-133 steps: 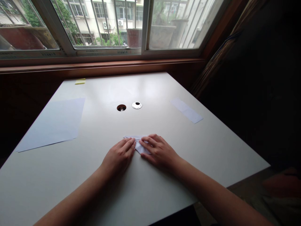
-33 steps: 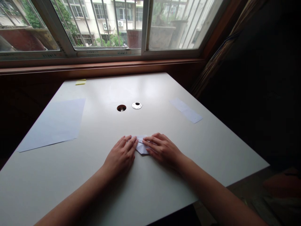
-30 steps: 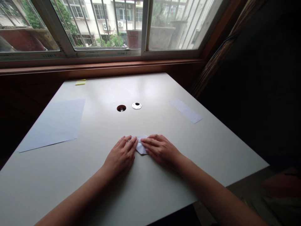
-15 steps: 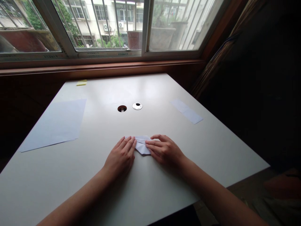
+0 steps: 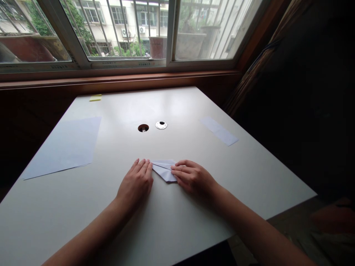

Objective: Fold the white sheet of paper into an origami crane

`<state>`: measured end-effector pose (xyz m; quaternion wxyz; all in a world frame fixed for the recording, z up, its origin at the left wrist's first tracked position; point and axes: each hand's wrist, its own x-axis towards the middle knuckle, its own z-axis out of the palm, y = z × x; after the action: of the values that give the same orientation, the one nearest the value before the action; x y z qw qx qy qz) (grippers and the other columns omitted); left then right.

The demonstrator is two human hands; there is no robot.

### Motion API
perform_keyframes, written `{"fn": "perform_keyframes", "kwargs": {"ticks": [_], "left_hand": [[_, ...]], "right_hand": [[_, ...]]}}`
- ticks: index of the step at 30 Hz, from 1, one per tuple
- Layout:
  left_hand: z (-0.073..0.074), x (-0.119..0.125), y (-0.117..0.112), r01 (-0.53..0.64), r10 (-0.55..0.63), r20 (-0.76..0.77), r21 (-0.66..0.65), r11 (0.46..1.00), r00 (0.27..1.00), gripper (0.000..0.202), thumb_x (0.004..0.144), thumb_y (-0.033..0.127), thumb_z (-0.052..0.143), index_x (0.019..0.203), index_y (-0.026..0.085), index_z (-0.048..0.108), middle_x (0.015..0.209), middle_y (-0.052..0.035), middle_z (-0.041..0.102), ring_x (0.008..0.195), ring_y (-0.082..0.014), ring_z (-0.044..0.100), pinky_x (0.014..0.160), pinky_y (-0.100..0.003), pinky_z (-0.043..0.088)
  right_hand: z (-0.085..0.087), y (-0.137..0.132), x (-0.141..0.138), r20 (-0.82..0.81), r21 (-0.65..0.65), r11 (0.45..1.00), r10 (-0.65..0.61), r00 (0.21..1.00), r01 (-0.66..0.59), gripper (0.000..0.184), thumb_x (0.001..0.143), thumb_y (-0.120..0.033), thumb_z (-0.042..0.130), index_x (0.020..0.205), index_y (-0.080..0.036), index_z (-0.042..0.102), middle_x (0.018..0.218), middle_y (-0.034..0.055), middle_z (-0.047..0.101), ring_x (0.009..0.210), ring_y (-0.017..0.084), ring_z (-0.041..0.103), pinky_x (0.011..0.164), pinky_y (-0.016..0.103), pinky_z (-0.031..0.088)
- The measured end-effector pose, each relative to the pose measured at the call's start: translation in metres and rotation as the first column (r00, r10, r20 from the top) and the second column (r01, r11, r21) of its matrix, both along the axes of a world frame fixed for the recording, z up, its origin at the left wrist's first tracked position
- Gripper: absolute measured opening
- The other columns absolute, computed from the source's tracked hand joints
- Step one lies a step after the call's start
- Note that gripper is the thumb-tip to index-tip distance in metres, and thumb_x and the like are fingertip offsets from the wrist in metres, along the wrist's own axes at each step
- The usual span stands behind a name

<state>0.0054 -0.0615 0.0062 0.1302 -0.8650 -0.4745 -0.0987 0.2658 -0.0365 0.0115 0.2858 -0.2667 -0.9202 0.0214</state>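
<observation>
The near edge of the white tabletop (image 5: 172, 225) runs slantwise above a dark gap, with dim floor at lower right. On its near half, the left hand (image 5: 135, 181) lies palm down, fingers straight and close together, their tips at the left point of a folded white paper (image 5: 163, 173). The right hand (image 5: 196, 179) has its fingers gently bent onto the paper's right part; whether its thumb pinches from below cannot be told. Farther left lie large paper sheets (image 5: 66, 147), edges slightly offset; at right, a creased paper strip (image 5: 219, 131). Between them are a round cable hole (image 5: 143, 128) and, just beside it, its notched cover (image 5: 160, 126). A yellow sticky-note pad (image 5: 95, 98) sits near the far left corner. Beyond run a reddish-brown wooden sill (image 5: 119, 79), a gathered curtain (image 5: 267, 51) at right, and a sliding window (image 5: 169, 37); outside, flowerpots (image 5: 158, 48), metal bars (image 5: 138, 27) and a pale building (image 5: 113, 27).
</observation>
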Motion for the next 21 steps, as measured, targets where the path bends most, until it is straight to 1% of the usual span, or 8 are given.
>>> {"fn": "perform_keyframes", "kwargs": {"ticks": [4, 8, 10, 12, 13, 15, 18, 21], "left_hand": [[0.000, -0.002, 0.002, -0.026, 0.026, -0.004, -0.006, 1.000, 1.000, 0.042, 0.089, 0.012, 0.046, 0.127, 0.001, 0.063, 0.130, -0.0210, 0.065, 0.122, -0.0303, 0.062, 0.112, -0.048, 0.044], [0.002, -0.011, 0.011, -0.011, 0.009, 0.085, 0.013, 1.000, 0.996, 0.041, 0.091, 0.013, 0.046, 0.129, 0.007, 0.061, 0.123, -0.0159, 0.070, 0.115, -0.0265, 0.066, 0.108, -0.043, 0.049], [0.004, -0.016, 0.015, -0.010, 0.001, 0.144, 0.064, 0.998, 0.990, 0.041, 0.091, 0.013, 0.048, 0.130, 0.011, 0.061, 0.128, -0.0143, 0.068, 0.120, -0.0282, 0.063, 0.104, -0.045, 0.053], [0.007, -0.017, 0.016, 0.002, -0.019, 0.185, 0.092, 0.996, 0.983, 0.042, 0.091, 0.012, 0.048, 0.132, 0.013, 0.060, 0.133, -0.0131, 0.065, 0.127, -0.0294, 0.058, 0.105, -0.047, 0.052], [0.008, -0.016, 0.015, 0.037, -0.054, 0.190, 0.094, 0.995, 0.980, 0.043, 0.092, 0.012, 0.048, 0.133, 0.013, 0.059, 0.134, -0.0129, 0.064, 0.130, -0.0293, 0.056, 0.107, -0.047, 0.051], [0.008, -0.012, 0.013, 0.156, -0.166, 0.171, 0.065, 0.986, 0.971, 0.043, 0.093, 0.012, 0.046, 0.134, 0.013, 0.058, 0.138, -0.0126, 0.062, 0.134, -0.0278, 0.052, 0.112, -0.046, 0.047], [0.003, -0.002, 0.008, 0.318, -0.320, 0.112, 0.036, 0.947, 0.941, 0.045, 0.096, 0.018, 0.047, 0.140, 0.009, 0.052, 0.147, -0.0136, 0.054, 0.142, -0.0287, 0.043, 0.117, -0.044, 0.042], [-0.007, 0.006, 0.005, 0.354, -0.354, 0.084, 0.021, 0.935, 0.931, 0.048, 0.100, 0.030, 0.047, 0.143, 0.009, 0.049, 0.151, -0.0139, 0.049, 0.143, -0.0296, 0.041, 0.117, -0.045, 0.041]], "right_hand": [[-0.001, 0.000, 0.001, -0.016, 0.004, 1.000, 0.010, 1.000, -0.010, 0.026, 0.086, -0.012, 0.064, 0.110, -0.018, 0.073, 0.111, 0.0072, 0.076, 0.103, 0.023, 0.067, 0.088, 0.038, 0.063], [-0.001, -0.001, 0.001, -0.026, 0.001, 1.000, 0.007, 1.000, -0.007, 0.026, 0.086, -0.012, 0.065, 0.109, -0.020, 0.073, 0.110, 0.0068, 0.076, 0.103, 0.023, 0.067, 0.087, 0.038, 0.063], [-0.001, -0.002, 0.001, -0.023, 0.003, 1.000, 0.004, 1.000, -0.004, 0.026, 0.086, -0.012, 0.065, 0.109, -0.020, 0.074, 0.110, 0.0064, 0.077, 0.102, 0.023, 0.067, 0.085, 0.038, 0.063], [-0.002, -0.002, 0.001, -0.019, 0.009, 1.000, 0.002, 1.000, -0.002, 0.025, 0.086, -0.013, 0.064, 0.108, -0.020, 0.074, 0.110, 0.0061, 0.076, 0.101, 0.023, 0.067, 0.084, 0.039, 0.063], [-0.002, -0.001, 0.000, -0.017, 0.012, 1.000, 0.002, 1.000, -0.002, 0.025, 0.086, -0.013, 0.064, 0.108, -0.020, 0.074, 0.111, 0.0060, 0.076, 0.101, 0.024, 0.067, 0.084, 0.039, 0.064], [-0.002, -0.001, -0.001, -0.018, 0.022, 1.000, 0.004, 1.000, -0.004, 0.025, 0.086, -0.012, 0.064, 0.108, -0.020, 0.074, 0.111, 0.0060, 0.076, 0.101, 0.023, 0.067, 0.084, 0.038, 0.063], [-0.002, 0.001, -0.003, -0.016, 0.036, 0.999, 0.010, 1.000, -0.010, 0.026, 0.086, -0.011, 0.063, 0.109, -0.018, 0.074, 0.111, 0.0065, 0.076, 0.101, 0.023, 0.066, 0.086, 0.038, 0.063], [-0.002, 0.003, -0.004, -0.011, 0.049, 0.999, 0.024, 1.000, -0.023, 0.027, 0.086, -0.011, 0.063, 0.110, -0.017, 0.073, 0.111, 0.0073, 0.076, 0.101, 0.023, 0.066, 0.088, 0.038, 0.063]]}}
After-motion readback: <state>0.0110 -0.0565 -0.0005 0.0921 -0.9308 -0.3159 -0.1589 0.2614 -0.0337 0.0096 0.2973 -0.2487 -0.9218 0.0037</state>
